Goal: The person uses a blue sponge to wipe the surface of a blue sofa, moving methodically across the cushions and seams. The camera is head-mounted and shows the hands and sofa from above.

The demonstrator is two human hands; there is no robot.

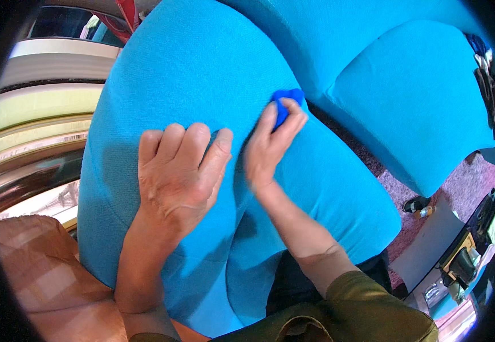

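A bright blue stretch-fabric cover (187, 72) lies over a large padded piece of furniture, likely a sofa. My left hand (179, 175) is on or just above the cover, left of the middle, its fingers bent and their tips hidden; I cannot tell whether it grips the fabric. To its right my right hand (273, 141) pinches a small dark-blue object (289, 100), perhaps a cloth or sponge, between thumb and fingers. That object rests against the cover near a seam between two cushioned parts.
Another blue-covered cushion (414, 102) stands at the right across a dark gap. Beyond it are purple carpet (465, 175), a black shoe (416, 204) and a low table (429, 295) with things on it. Brown fabric (33, 256) lies lower left, beside a pale striped surface (50, 102).
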